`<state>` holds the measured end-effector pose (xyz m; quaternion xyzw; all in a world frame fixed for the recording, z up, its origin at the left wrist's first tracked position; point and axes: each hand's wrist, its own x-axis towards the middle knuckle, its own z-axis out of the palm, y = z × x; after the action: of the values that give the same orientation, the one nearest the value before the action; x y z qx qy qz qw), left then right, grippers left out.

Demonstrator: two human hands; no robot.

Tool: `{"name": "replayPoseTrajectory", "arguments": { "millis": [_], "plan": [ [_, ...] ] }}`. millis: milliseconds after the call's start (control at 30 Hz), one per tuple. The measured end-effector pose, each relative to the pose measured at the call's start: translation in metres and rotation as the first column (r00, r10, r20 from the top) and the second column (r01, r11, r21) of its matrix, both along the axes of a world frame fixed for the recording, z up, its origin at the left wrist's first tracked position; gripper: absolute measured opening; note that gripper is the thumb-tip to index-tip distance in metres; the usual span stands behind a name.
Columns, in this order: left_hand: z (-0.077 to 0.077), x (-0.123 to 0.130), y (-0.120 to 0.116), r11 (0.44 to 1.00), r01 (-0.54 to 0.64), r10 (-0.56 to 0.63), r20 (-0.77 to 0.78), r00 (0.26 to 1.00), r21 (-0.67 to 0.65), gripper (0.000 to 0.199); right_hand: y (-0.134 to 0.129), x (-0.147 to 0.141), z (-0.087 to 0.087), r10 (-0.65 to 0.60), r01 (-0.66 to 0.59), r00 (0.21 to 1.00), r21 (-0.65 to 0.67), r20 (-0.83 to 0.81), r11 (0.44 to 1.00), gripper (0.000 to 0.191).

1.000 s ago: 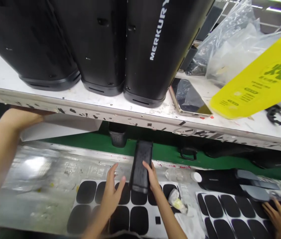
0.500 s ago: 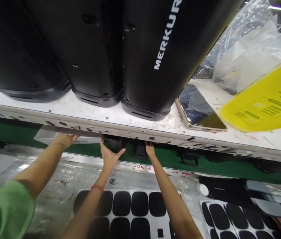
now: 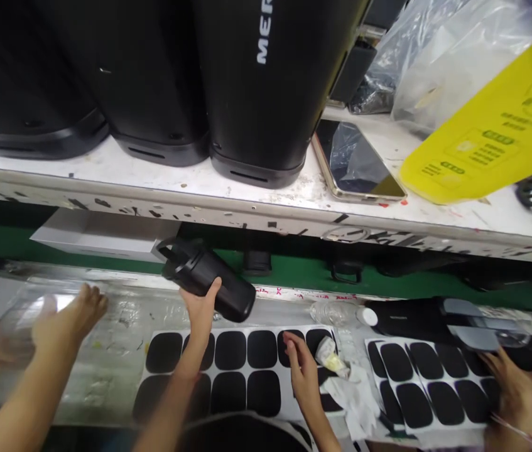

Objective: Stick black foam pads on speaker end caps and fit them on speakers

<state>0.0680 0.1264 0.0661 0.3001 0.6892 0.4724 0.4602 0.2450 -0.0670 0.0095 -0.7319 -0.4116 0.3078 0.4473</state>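
My left hand (image 3: 200,311) grips a black canister (image 3: 221,285), with its thumb and fingers around the lower side. The canister is tilted, its loop handle up to the left and its rounded end down to the right. My right hand (image 3: 304,370) is over the sheet of black rounded pads (image 3: 264,348), its fingers loosely bent and apart, with nothing visible in them. Beside it lies a crumpled white wrapper (image 3: 332,358).
A white shelf (image 3: 266,201) crosses above, bearing large black housings (image 3: 256,113), a phone (image 3: 360,163) and a yellow card (image 3: 482,138). A white box (image 3: 105,232) sits beneath it. Co-workers' hands (image 3: 68,317) work at left and right, near a clear bottle (image 3: 341,312).
My left hand has taken hold of the black canister and brought it out from under the shelf. My right hand has drawn back over the pads. The left co-worker's hand has left the white box.
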Motion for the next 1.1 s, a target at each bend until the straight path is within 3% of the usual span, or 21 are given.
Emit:
{"name": "replayPoseTrajectory", "arguments": {
  "millis": [67,133,200,233,333,433,500,567,633,667,733,800,933,1033,1100],
  "plan": [
    [0.014,-0.005,-0.036,0.986,0.061,-0.035,0.166,0.986,-0.154,0.069,-0.023,-0.004,0.004,0.043,-0.042,0.999,-0.035,0.002,0.998,0.043],
    [0.028,-0.006,-0.068,0.938,0.174,-0.065,0.341,0.938,-0.300,0.057,-0.036,-0.011,0.015,0.128,-0.128,0.992,-0.037,0.002,0.991,0.084],
    [0.042,-0.004,-0.095,0.871,0.297,-0.078,0.488,0.869,-0.391,0.057,-0.041,-0.021,0.035,0.166,-0.165,0.986,0.069,0.003,0.984,0.129],
    [0.048,-0.003,-0.106,0.839,0.354,-0.079,0.551,0.831,-0.414,0.059,-0.042,-0.026,0.047,0.164,-0.164,0.986,0.161,0.013,0.973,0.139],
    [0.056,-0.003,-0.133,0.772,0.467,-0.060,0.683,0.728,-0.430,0.064,-0.044,-0.035,0.092,0.153,-0.178,0.983,0.361,0.097,0.915,0.117],
    [0.056,-0.019,-0.151,0.711,0.592,-0.163,0.731,0.663,-0.378,0.070,-0.050,-0.031,0.133,0.247,-0.277,0.960,0.335,0.131,0.900,0.105],
    [0.057,-0.040,-0.158,0.624,0.702,-0.386,0.647,0.658,-0.342,0.071,-0.054,-0.025,0.148,0.339,-0.360,0.933,0.286,0.123,0.888,0.108],
    [0.062,-0.066,-0.162,0.546,0.775,-0.642,0.436,0.631,-0.319,0.067,-0.056,-0.019,0.151,0.455,-0.465,0.885,0.219,0.097,0.858,0.114],
    [0.067,-0.089,-0.164,0.556,0.801,-0.786,0.173,0.593,-0.221,0.073,-0.056,-0.018,0.142,0.566,-0.566,0.823,0.157,0.051,0.809,0.116],
    [0.069,-0.097,-0.166,0.556,0.818,-0.820,0.060,0.569,-0.147,0.093,-0.056,-0.020,0.135,0.604,-0.602,0.796,0.135,0.030,0.787,0.116],
    [0.068,-0.104,-0.174,0.484,0.875,-0.873,-0.070,0.482,-0.014,0.135,-0.055,-0.024,0.122,0.644,-0.639,0.765,0.109,-0.005,0.761,0.114],
    [0.062,-0.100,-0.186,0.413,0.909,-0.906,-0.077,0.417,0.053,0.153,-0.056,-0.029,0.115,0.655,-0.650,0.755,0.105,-0.017,0.752,0.113],
    [0.045,-0.082,-0.202,0.472,0.876,-0.870,-0.110,0.481,0.097,0.149,-0.062,-0.024,0.124,0.697,-0.692,0.715,0.079,-0.059,0.717,0.129],
    [0.033,-0.075,-0.201,0.399,0.905,-0.850,-0.312,0.425,0.146,0.132,-0.067,-0.003,0.128,0.749,-0.757,0.608,0.089,-0.265,0.647,0.134],
    [0.028,-0.072,-0.198,0.368,0.910,-0.823,-0.388,0.415,0.193,0.119,-0.070,0.016,0.111,0.676,-0.709,0.607,0.100,-0.417,0.698,0.115]
  ]
}}
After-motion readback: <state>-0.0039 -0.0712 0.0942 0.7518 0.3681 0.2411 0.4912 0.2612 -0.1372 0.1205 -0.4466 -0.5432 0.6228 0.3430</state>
